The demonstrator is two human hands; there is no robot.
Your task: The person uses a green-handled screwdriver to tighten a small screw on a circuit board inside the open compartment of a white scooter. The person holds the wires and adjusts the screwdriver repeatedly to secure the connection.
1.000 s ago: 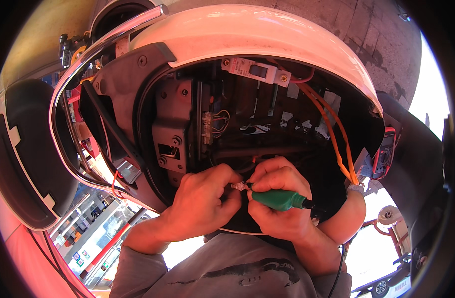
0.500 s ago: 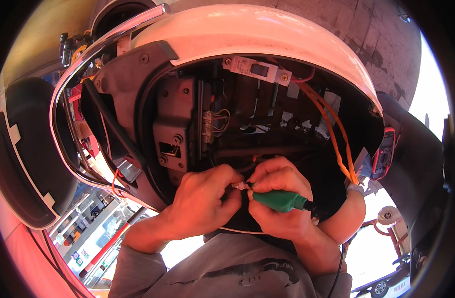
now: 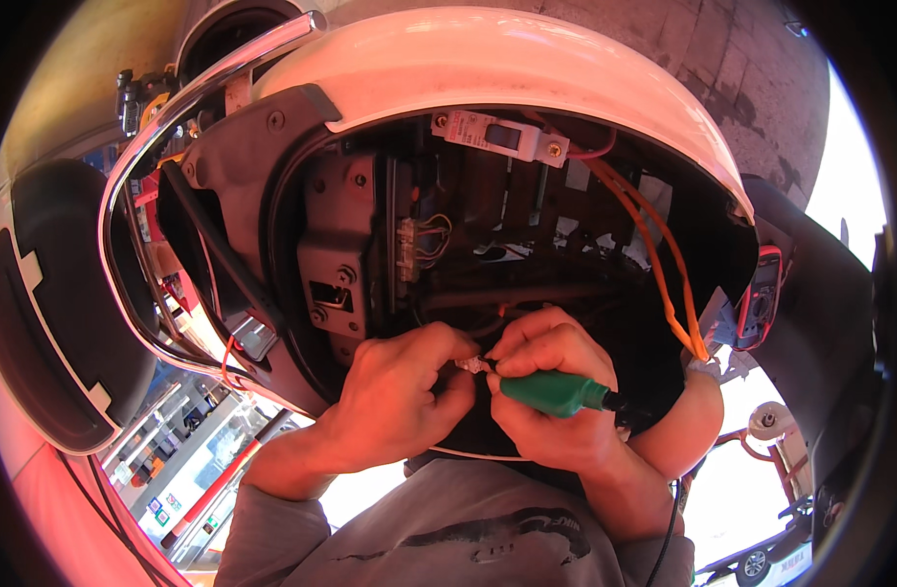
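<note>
My left hand point(image 3: 400, 391) pinches a small whitish, see-through connector point(image 3: 470, 365) between thumb and forefinger, just above the scooter's open storage bay. From the right, my right hand point(image 3: 556, 382) grips a tool with a green handle point(image 3: 549, 392) and a black end. The tool's front end is at the connector, but the fingers hide most of it, so I cannot tell whether it sits inside. My two hands nearly touch at the fingertips.
The scooter's pale body shell point(image 3: 507, 59) curves around the bay. Inside are a circuit breaker point(image 3: 502, 136), orange cables point(image 3: 654, 230), a wired terminal strip point(image 3: 406, 249) and a metal latch plate point(image 3: 338, 264). A red multimeter point(image 3: 760, 293) rests at the right. The raised black seat point(image 3: 77, 284) stands left.
The view has shifted slightly. My right hand and the green-handled tool have turned a little at the connector; my left hand keeps its pinch.
</note>
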